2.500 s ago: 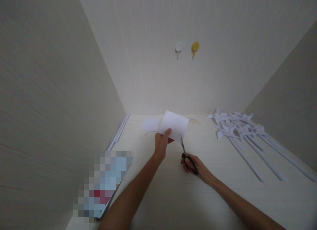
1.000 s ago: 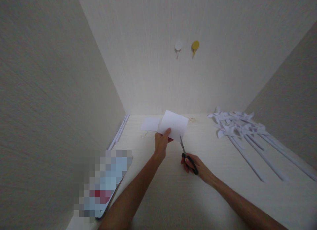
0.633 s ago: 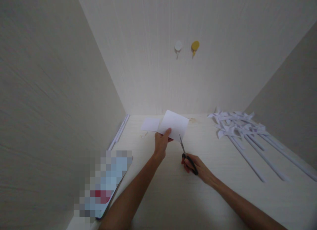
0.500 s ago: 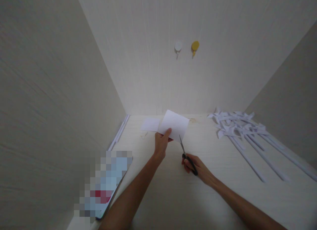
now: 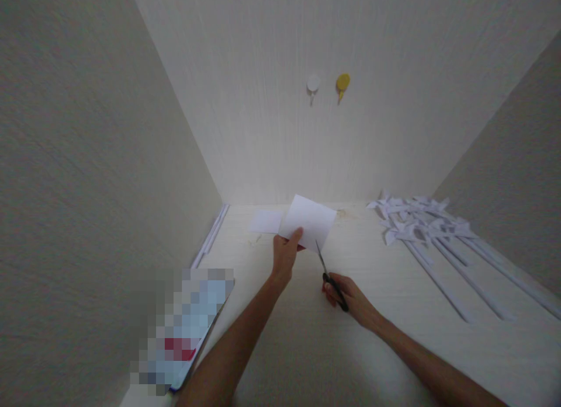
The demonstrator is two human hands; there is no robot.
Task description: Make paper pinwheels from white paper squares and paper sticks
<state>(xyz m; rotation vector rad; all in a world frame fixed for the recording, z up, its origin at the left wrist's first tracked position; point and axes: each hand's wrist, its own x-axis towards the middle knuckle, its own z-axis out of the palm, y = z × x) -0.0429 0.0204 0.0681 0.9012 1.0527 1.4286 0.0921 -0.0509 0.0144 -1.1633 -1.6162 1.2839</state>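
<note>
My left hand (image 5: 286,255) pinches the lower left edge of a white sheet of paper (image 5: 309,218), thumb on top and fingers underneath. The sheet is raised and tilted. In my right hand (image 5: 344,291) is a pair of scissors (image 5: 335,290) with black handles. The blades point up and to the left, their tip lying at the sheet's lower right corner; whether they have cut into it I cannot tell. Behind the held sheet, a second white paper (image 5: 265,221) lies flat on the table.
Several white paper pinwheels (image 5: 407,223) on paper sticks lie at the right. Rolled paper sticks (image 5: 211,235) rest along the left wall, near a pixelated flat device (image 5: 199,319). A white hook (image 5: 312,83) and a yellow hook (image 5: 343,82) are on the back wall.
Both hands have hardly moved. The sheet's right corner has shifted very slightly right, and the scissor tip slightly left.
</note>
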